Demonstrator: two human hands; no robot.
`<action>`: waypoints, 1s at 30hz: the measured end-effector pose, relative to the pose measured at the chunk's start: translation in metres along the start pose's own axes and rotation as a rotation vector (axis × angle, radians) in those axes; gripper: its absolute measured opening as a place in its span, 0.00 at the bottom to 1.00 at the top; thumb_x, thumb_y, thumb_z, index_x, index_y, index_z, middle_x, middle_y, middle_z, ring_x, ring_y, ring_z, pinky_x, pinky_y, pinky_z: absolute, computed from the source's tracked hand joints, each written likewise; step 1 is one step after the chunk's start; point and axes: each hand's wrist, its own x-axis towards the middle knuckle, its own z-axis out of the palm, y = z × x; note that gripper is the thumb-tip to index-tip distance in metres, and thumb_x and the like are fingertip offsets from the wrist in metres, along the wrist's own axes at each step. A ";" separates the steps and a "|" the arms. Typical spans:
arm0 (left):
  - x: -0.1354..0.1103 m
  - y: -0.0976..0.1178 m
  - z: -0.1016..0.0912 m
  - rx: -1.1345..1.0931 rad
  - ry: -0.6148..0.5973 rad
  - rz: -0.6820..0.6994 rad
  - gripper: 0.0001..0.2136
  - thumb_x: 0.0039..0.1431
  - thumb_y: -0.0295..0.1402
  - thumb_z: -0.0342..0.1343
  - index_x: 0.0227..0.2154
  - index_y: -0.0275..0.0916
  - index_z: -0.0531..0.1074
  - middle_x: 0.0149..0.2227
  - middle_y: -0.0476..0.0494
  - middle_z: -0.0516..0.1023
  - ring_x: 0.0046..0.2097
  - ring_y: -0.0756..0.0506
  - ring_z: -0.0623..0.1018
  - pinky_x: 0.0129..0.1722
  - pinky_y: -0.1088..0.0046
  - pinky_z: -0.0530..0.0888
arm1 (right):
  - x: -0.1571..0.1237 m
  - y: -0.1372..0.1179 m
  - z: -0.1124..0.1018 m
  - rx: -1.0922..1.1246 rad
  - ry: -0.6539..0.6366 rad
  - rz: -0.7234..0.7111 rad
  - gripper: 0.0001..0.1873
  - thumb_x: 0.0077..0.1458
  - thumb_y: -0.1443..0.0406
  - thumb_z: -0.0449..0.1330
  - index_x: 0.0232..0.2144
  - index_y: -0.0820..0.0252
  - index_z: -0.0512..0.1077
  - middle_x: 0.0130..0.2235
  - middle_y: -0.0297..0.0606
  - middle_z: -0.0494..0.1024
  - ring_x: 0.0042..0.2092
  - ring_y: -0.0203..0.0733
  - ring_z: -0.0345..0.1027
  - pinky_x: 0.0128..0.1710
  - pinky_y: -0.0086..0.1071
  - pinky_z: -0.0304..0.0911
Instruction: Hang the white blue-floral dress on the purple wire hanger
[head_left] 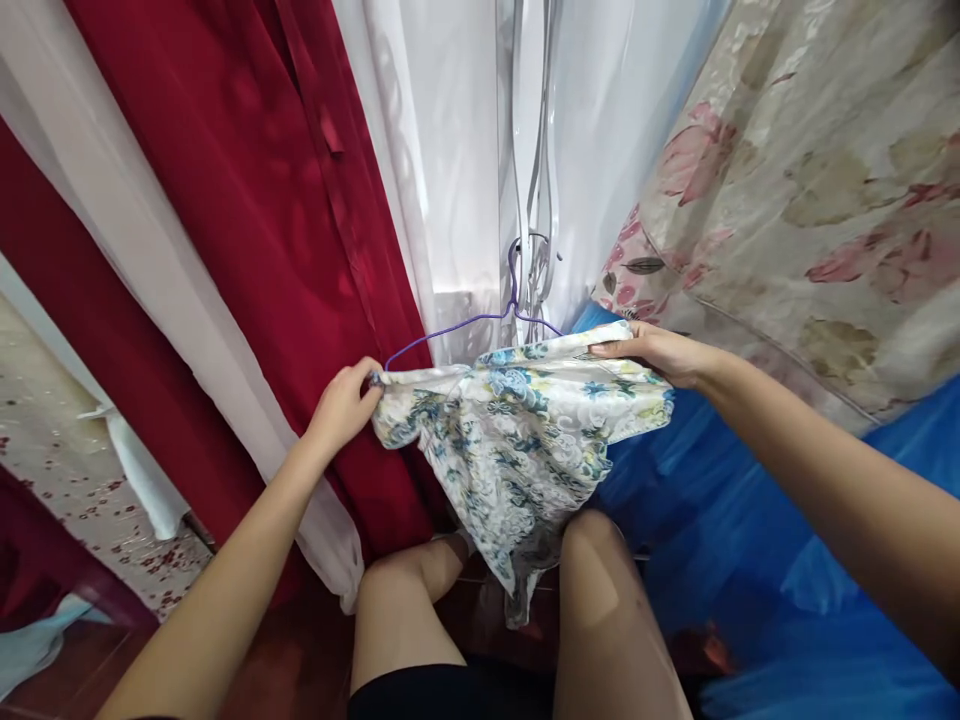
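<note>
A white garment with a blue, green and yellow floral print (517, 440) hangs spread between my hands, a short-sleeved top by its outline. My left hand (345, 405) pinches its left shoulder edge, close to the end of a purple hanger (457, 325). At the upper right edge, my right hand (660, 350) grips the cloth with the thumb on top. The hanger's shoulders run behind and into the garment, and its right end is hidden by the fabric. Its hook catches near a bunch of white hangers (534, 200).
Red curtains (285, 250) and white drapes (450, 150) hang close in front and left. Floral fabric (810, 200) fills the upper right, above blue cloth (765, 540). My bare knees (600, 560) are just below the garment, over a dark red tiled floor (292, 650).
</note>
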 end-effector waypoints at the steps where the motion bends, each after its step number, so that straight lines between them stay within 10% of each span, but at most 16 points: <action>1: 0.012 0.003 0.000 -0.048 0.068 -0.009 0.08 0.58 0.29 0.51 0.40 0.42 0.70 0.38 0.44 0.77 0.40 0.42 0.73 0.43 0.68 0.66 | 0.000 -0.002 0.002 0.000 0.000 0.001 0.17 0.40 0.64 0.77 0.34 0.66 0.83 0.31 0.45 0.85 0.26 0.43 0.78 0.23 0.29 0.73; 7: 0.062 0.047 0.013 -0.558 0.216 -0.135 0.20 0.58 0.34 0.57 0.53 0.41 0.62 0.50 0.39 0.75 0.38 0.47 0.76 0.39 0.73 0.70 | -0.017 0.013 0.005 0.037 0.044 -0.054 0.24 0.41 0.63 0.77 0.44 0.61 0.82 0.38 0.43 0.86 0.33 0.45 0.81 0.28 0.30 0.75; 14: 0.035 0.081 0.009 -0.272 0.229 0.018 0.14 0.66 0.43 0.54 0.32 0.38 0.73 0.30 0.48 0.75 0.33 0.48 0.72 0.36 0.74 0.66 | -0.047 0.063 -0.011 0.116 0.264 -0.104 0.21 0.44 0.53 0.75 0.35 0.63 0.82 0.32 0.45 0.85 0.30 0.47 0.79 0.32 0.36 0.74; 20: 0.043 0.100 0.004 -0.139 0.168 -0.021 0.16 0.60 0.48 0.59 0.32 0.38 0.75 0.28 0.49 0.75 0.31 0.47 0.71 0.32 0.74 0.62 | -0.046 0.014 0.022 0.234 0.446 -0.369 0.16 0.51 0.51 0.69 0.37 0.53 0.81 0.35 0.41 0.86 0.42 0.55 0.80 0.38 0.41 0.74; 25: 0.050 0.093 0.022 -0.262 0.290 -0.107 0.21 0.65 0.47 0.52 0.21 0.38 0.66 0.20 0.51 0.64 0.24 0.50 0.63 0.27 0.73 0.57 | -0.086 -0.009 0.089 -0.104 0.110 -0.493 0.24 0.62 0.45 0.58 0.43 0.54 0.82 0.40 0.42 0.85 0.49 0.57 0.78 0.47 0.44 0.73; 28: 0.039 0.098 0.043 -0.612 0.357 -0.204 0.27 0.67 0.54 0.48 0.19 0.39 0.64 0.19 0.50 0.62 0.23 0.50 0.62 0.25 0.72 0.59 | -0.112 0.005 0.112 -0.441 -0.193 -0.547 0.21 0.66 0.51 0.56 0.52 0.51 0.79 0.52 0.41 0.82 0.57 0.57 0.73 0.60 0.49 0.65; 30: 0.029 0.113 0.054 -0.910 0.393 -0.226 0.28 0.66 0.57 0.47 0.18 0.40 0.61 0.20 0.50 0.62 0.24 0.51 0.64 0.26 0.73 0.62 | -0.114 0.023 0.114 -0.531 -0.163 -0.554 0.22 0.65 0.55 0.58 0.59 0.49 0.75 0.59 0.40 0.77 0.62 0.56 0.68 0.65 0.50 0.57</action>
